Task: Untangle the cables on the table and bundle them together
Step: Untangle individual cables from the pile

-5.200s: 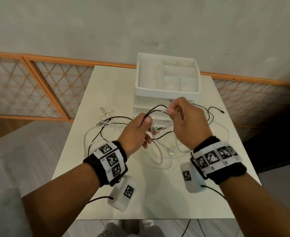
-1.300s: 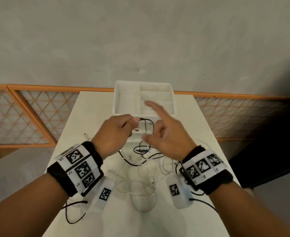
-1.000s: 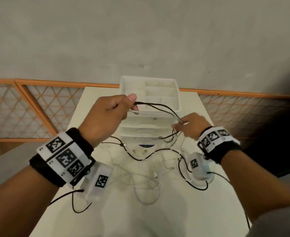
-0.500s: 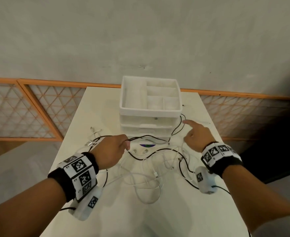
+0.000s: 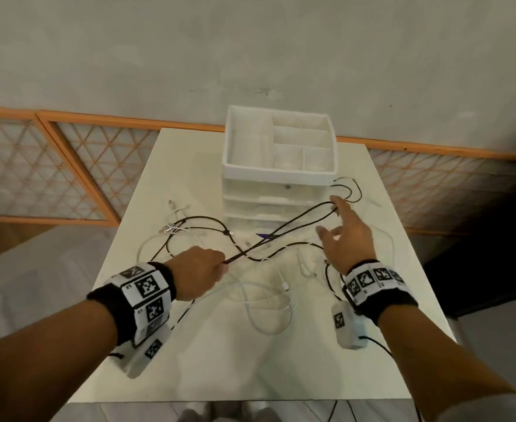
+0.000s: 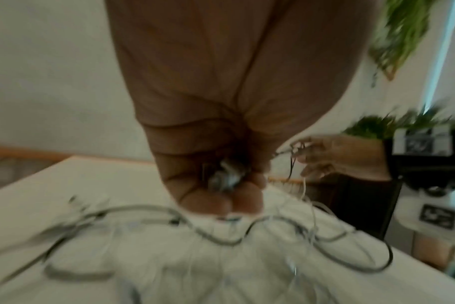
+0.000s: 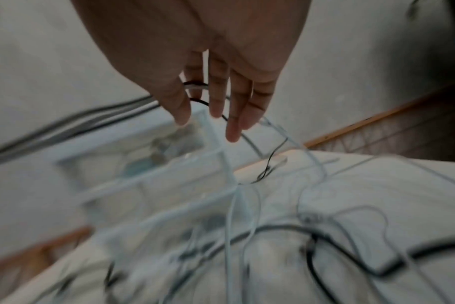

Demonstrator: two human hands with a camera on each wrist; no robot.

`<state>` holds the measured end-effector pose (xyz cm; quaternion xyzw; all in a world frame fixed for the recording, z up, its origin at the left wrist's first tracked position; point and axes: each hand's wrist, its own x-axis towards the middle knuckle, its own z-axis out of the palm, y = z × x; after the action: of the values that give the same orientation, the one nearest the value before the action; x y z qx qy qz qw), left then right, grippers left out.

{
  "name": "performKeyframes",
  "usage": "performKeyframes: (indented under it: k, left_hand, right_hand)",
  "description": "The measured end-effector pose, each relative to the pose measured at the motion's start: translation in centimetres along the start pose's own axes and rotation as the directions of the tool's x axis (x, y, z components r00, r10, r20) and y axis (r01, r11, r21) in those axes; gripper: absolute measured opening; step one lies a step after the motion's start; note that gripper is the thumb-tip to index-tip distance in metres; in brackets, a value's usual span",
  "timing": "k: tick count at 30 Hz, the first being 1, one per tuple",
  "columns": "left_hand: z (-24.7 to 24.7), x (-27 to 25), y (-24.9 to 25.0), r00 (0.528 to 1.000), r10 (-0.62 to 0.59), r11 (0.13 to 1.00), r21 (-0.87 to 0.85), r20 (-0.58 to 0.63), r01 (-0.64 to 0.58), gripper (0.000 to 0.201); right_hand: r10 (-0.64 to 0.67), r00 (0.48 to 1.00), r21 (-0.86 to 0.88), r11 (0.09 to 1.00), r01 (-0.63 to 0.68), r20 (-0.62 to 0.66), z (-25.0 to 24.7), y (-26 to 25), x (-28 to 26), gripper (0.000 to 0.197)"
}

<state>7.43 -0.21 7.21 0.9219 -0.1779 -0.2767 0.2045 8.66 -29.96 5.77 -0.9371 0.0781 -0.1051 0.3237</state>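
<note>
- Nearest me on the worktop (image 5: 189, 376), a loose white cable (image 5: 268, 318) lies in an open loop with nothing gathering it, so by my reading the bundling has not begun.
- My left hand (image 5: 200, 272), at the near left, has its grip closed tight on a doubled black cable (image 5: 296, 222); the left wrist view, though blurred, shows the fingers curled round a strand and what looks like a pale plug end.
- From that fist the two black strands run taut and raised, far and to the right, towards my right hand (image 5: 346, 236).
- My right hand has its grip spread, fingers straight and fanned; the forefinger hooks the far bend of the black loop, holding it stretched, and a pale strand seems to pass among the fingers too.
- Between and beneath both hands the tangle (image 5: 250, 260) of black and white leads crosses itself on the worktop; I judge the untangling to be at an early stage, with one black lead being drawn out and the rest unsorted.
- At the left, beyond my left hand, more white lead ends and plugs (image 5: 171, 226) lie apart from the main knot.
- Farthest, a white drawer organiser (image 5: 278, 175) stands against the back edge; its open top tray is split into compartments, and I see nothing in them.
- Its clear drawers below appear shut; I cannot tell what they hold. A black lead end curls beside its right corner.
</note>
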Motion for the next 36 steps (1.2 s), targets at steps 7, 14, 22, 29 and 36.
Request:
performKeyframes:
  k: [7, 14, 22, 29, 36]
  left_hand:
    - [2.2, 0.2, -1.2, 0.911, -0.296, 0.947, -0.211, -0.286, 0.241, 0.034]
    - [0.9, 0.6, 1.7, 0.919, -0.236, 0.718, -0.694, -0.315, -0.053, 0.030]
    - [0.4, 1.3, 6.0, 0.921, -0.037, 0.662, -0.700, -0.388, -0.269, 0.024]
    - [0.3, 1.7, 5.3, 0.937, -0.061, 0.512, -0.816, -0.345, -0.267, 0.024]
    - [-1.6, 1.1, 4.0, 0.940, -0.038, 0.626, -0.741, -0.339, -0.242, 0.026]
  right_hand:
    - [-0.079, 0.745, -0.268, 0.904, 0.334, 0.663, 7.5, 2.4, -9.9, 0.036]
    - [-0.061, 0.761, -0.334, 0.874, 0.354, 0.646, 8.0, 3.2, -10.8, 0.014]
    - [-0.420, 0.902, 0.099, 0.906, 0.411, 0.099, 1.5, -5.8, -4.8, 0.015]
    - [-0.420, 0.881, 0.106, 0.887, 0.449, -0.216, -7.0, -11.1, -0.4, 0.014]
    - [-0.347, 0.845, 0.161, 0.883, 0.441, -0.407, -8.6, -10.5, 0.1, 0.015]
